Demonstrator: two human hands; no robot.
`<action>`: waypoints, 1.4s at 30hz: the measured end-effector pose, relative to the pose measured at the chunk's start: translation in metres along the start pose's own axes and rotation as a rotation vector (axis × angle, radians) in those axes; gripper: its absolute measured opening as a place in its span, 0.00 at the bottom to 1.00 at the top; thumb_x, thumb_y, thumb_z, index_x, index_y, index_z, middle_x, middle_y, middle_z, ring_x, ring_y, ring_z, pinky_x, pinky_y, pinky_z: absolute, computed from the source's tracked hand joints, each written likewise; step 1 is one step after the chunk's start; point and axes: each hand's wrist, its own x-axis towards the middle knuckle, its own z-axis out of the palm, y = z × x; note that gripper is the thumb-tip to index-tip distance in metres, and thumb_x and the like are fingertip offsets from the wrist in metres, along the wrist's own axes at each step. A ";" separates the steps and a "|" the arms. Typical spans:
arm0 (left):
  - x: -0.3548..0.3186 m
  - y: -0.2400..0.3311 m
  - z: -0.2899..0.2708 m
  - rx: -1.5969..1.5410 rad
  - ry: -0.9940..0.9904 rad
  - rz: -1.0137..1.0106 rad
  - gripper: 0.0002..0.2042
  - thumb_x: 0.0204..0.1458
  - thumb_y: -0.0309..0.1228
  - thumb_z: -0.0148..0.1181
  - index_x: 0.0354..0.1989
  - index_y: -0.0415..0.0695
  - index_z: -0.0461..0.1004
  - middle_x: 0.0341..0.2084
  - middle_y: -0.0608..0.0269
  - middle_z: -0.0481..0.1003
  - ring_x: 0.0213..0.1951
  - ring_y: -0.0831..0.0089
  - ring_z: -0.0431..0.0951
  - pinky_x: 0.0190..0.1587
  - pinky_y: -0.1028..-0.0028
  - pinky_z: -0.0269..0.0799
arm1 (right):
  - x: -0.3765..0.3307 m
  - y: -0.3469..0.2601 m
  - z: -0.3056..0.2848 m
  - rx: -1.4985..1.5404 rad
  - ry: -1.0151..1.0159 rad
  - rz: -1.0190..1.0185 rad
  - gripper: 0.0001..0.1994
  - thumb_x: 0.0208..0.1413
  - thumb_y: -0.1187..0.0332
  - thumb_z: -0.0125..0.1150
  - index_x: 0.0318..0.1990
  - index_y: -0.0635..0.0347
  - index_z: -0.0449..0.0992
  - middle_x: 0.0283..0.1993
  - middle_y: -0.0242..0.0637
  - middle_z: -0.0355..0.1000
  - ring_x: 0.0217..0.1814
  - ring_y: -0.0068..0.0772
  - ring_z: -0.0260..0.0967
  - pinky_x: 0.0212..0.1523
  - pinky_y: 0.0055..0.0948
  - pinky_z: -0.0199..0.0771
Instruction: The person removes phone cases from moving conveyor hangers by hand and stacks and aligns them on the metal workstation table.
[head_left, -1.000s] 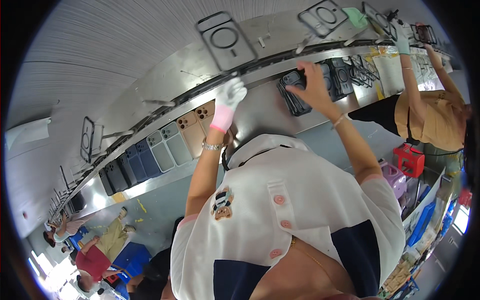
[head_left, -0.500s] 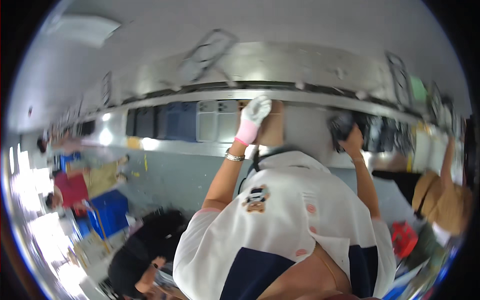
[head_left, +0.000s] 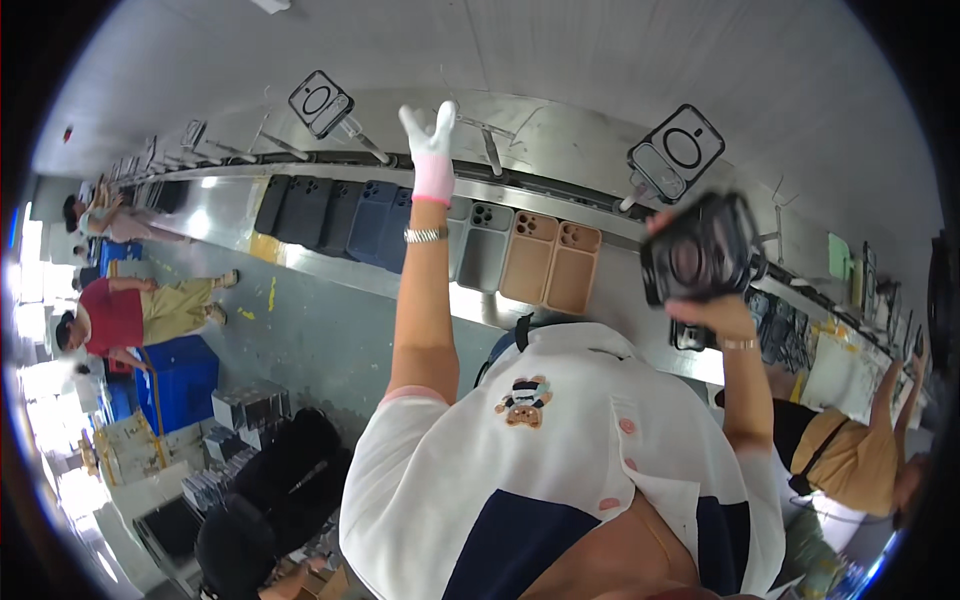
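My left hand [head_left: 430, 145], in a white glove with a pink cuff, reaches over the rail with thumb and fingers spread, nothing between them. Just right of it stands a bare metal hanger [head_left: 490, 145]. My bare right hand [head_left: 715, 312] grips a stack of black-framed clear phone cases [head_left: 695, 255], slightly blurred by motion. A black-framed case [head_left: 676, 150] hangs on a holder beyond that stack. On the bench in front of me lies a row of phone cases: black [head_left: 312, 212], blue [head_left: 372, 218], grey [head_left: 484, 255] and tan [head_left: 528, 258].
A rail [head_left: 560, 192] with upright hangers runs along the bench's far side. Another framed case [head_left: 320, 103] hangs at the far left. More black cases [head_left: 780, 330] lie right. People work on both sides; a blue bin [head_left: 178, 385] stands at left.
My left hand has moved from the tan cases outward to the left, past the rail. My right hand has raised the black-framed cases off the bench area toward the rail. The view has shifted.
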 end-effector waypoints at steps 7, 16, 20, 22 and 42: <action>0.010 0.001 -0.008 -0.188 -0.408 -0.101 0.17 0.61 0.24 0.47 0.57 0.34 0.64 0.31 0.63 0.76 0.38 0.75 0.79 0.48 0.76 0.75 | 0.148 -0.010 0.006 -0.280 0.043 -0.119 0.39 0.40 0.68 0.74 0.64 0.52 0.64 0.47 0.28 0.67 0.45 0.23 0.66 0.44 0.26 0.72; -0.023 -0.001 -0.002 -0.176 -0.462 -0.016 0.07 0.60 0.25 0.52 0.45 0.40 0.66 0.41 0.60 0.76 0.38 0.77 0.77 0.41 0.78 0.71 | 0.163 -0.002 -0.031 -0.234 0.011 -0.151 0.38 0.40 0.70 0.73 0.63 0.54 0.65 0.55 0.29 0.68 0.51 0.24 0.64 0.55 0.26 0.67; -0.028 0.001 0.011 -0.240 -0.447 -0.126 0.07 0.59 0.24 0.53 0.44 0.42 0.66 0.38 0.62 0.77 0.36 0.80 0.75 0.38 0.78 0.70 | 0.157 -0.010 -0.028 -0.442 -0.063 0.140 0.42 0.37 0.73 0.73 0.65 0.55 0.61 0.62 0.30 0.66 0.59 0.25 0.63 0.61 0.28 0.65; -0.032 -0.004 0.011 -0.229 -0.572 -0.094 0.07 0.60 0.26 0.53 0.45 0.44 0.66 0.41 0.61 0.76 0.40 0.76 0.76 0.43 0.78 0.69 | 0.143 0.008 -0.032 -0.168 -0.080 -0.027 0.48 0.34 0.74 0.75 0.67 0.59 0.55 0.62 0.35 0.66 0.62 0.29 0.62 0.63 0.30 0.63; -0.105 -0.036 0.118 0.124 -0.728 0.032 0.11 0.51 0.25 0.62 0.42 0.37 0.71 0.30 0.65 0.77 0.33 0.73 0.77 0.26 0.71 0.68 | 0.155 -0.031 -0.130 -1.236 -0.117 0.111 0.49 0.31 0.55 0.77 0.63 0.64 0.60 0.61 0.51 0.62 0.66 0.49 0.57 0.66 0.37 0.55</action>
